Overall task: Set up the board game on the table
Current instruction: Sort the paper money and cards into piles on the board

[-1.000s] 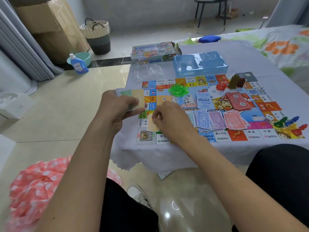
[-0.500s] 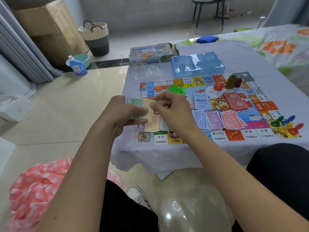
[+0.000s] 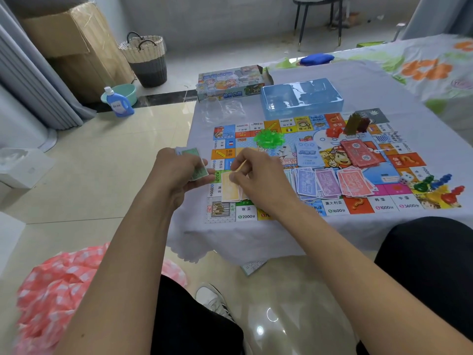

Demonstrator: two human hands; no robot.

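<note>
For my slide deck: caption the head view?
Left hand holds play money; right hand pinches one yellow note over the board.

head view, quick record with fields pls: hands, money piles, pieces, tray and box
left hand: left hand grips a stack of notes, a green one on top
right hand: right hand pinches a single yellow note above the yellow pile
sorted piles: blue notes, purple notes, red notes in a row along the board's near side
pieces: green houses heaped on the board; pawns at its right corner beside a die
tray: blue plastic tray beyond the board
box: game box at the table's far left
</note>
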